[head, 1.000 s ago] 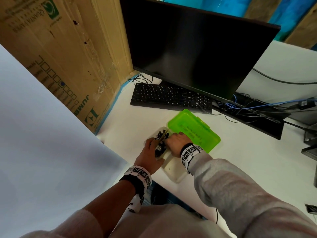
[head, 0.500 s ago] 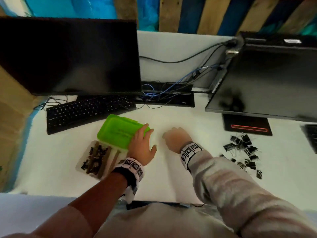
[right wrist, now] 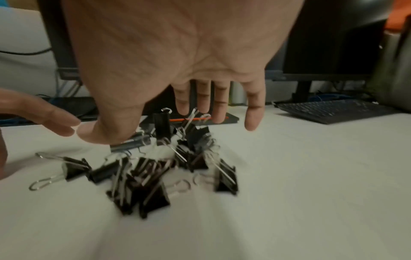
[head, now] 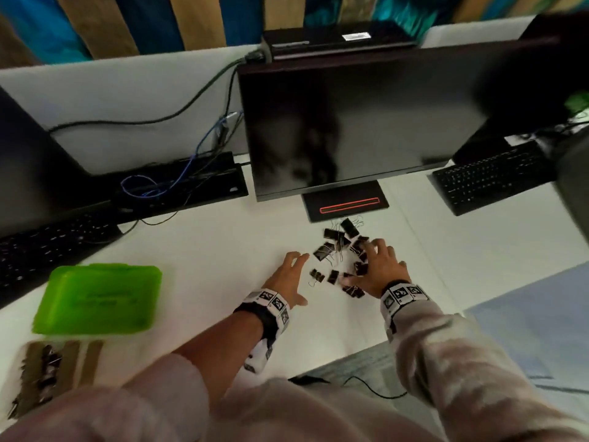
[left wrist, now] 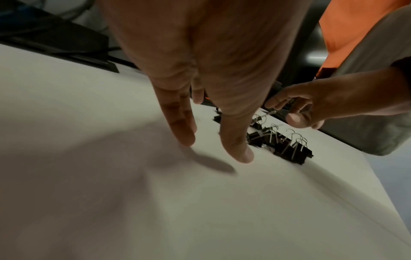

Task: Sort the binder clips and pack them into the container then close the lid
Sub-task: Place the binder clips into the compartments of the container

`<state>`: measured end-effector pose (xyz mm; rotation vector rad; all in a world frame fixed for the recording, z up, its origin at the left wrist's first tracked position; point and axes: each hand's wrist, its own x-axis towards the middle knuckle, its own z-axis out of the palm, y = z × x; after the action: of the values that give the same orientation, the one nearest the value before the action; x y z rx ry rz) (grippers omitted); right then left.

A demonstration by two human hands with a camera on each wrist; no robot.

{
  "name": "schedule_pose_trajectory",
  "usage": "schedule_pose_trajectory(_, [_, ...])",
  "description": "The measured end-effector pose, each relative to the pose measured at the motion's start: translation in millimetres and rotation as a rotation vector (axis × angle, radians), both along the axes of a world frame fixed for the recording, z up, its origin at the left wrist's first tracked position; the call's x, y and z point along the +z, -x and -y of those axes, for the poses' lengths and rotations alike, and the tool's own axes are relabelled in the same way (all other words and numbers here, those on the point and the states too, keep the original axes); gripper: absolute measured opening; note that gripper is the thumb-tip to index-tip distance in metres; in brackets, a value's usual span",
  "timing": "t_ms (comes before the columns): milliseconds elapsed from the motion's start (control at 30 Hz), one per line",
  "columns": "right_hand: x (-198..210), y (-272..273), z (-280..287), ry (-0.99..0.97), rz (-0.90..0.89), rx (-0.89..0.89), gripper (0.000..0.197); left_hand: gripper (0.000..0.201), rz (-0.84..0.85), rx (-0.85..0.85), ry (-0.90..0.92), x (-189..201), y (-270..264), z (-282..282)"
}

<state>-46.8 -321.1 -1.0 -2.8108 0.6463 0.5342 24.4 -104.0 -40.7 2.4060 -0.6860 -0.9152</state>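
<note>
You are at a white desk (head: pixel 223 250) with a loose pile of black binder clips (head: pixel 342 247) lying on it just in front of the stand of the middle monitor (head: pixel 366 122). Your right hand (head: pixel 381 269) hangs palm down over the right side of the pile, fingers straight and spread, holding nothing; in the right wrist view the fingertips (right wrist: pixel 219 116) sit above the clips (right wrist: pixel 155 168) and do not clearly touch them. Your left hand (head: pixel 288 275) is just left of the pile, also with loose, straight fingers and nothing in it; the left wrist view shows its fingertips (left wrist: pixel 238 149) close above the bare desk beside the nearest clips (left wrist: pixel 282 144).

Well apart, at the far left of the desk, lies the green lid (head: pixel 98 299), flat and off the container (head: pixel 47 374), which sits just in front of it at the desk's near edge with some clips already inside; the blur hides which compartments they fill.

Behind the desk runs a white partition (head: pixel 127 87) with dark cables (head: pixel 178 110) and blue wires (head: pixel 178 177) draped across it, and above that a wall of blue and wooden planks (head: pixel 159 20). A second monitor (head: pixel 28 161) and a black keyboard (head: pixel 47 247) stand at the left, another keyboard (head: pixel 487 177) at the right.
</note>
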Motion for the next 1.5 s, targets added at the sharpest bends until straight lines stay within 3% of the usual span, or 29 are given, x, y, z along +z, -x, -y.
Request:
schedule_pose_trajectory(200, [-28,14,6,-0.317,0.047,-0.153,0.095,0.118,0.026,-0.068,0.007,-5,0,39])
schedule_pose_trajectory(400, [-39,4,-20,-0.44,0.178,-0.141,0.065,0.103,0.11,-0.076,0.073,-6,5,60])
schedule_pose_trajectory(467, [-41,2,-28,-0.472,0.194,-0.127,0.063,0.099,0.104,-0.045,0.134,-11,8,57])
schedule_pose_trajectory(600, [-44,1,-40,-0.467,0.153,-0.023,0.076,0.066,0.149,-0.034,0.126,-14,13,47])
schedule_pose_trajectory(900, [-48,2,-59,-0.554,0.244,0.05,0.058,0.029,0.168,-0.066,0.12,-13,5,6])
schedule_pose_trajectory(1000, [-49,4,-67,-0.6,0.261,0.044,0.061,0.036,0.074,-0.024,0.09,-11,2,-5])
schedule_pose_trajectory(1133, [-50,3,-79,-0.611,0.241,0.135,0.049,0.062,0.018,0.057,0.05,-8,4,-17])
schedule_pose_trajectory(1233, [-47,-2,-88,-0.611,0.178,0.216,0.052,0.083,-0.028,0.04,0.036,-6,7,-23])
schedule_pose_trajectory(1300, [-46,-5,-93,-0.621,0.131,0.239,0.059,0.085,-0.038,-0.003,-0.018,-8,9,-28])
schedule_pose_trajectory(1367, [-45,-8,-99,-0.613,0.069,0.265,0.063,0.068,-0.019,-0.032,-0.087,-5,11,-34])
schedule_pose_trajectory(1500, [-41,-12,-115,-0.538,0.032,0.349,0.046,0.033,-0.006,0.008,-0.086,-2,16,-59])
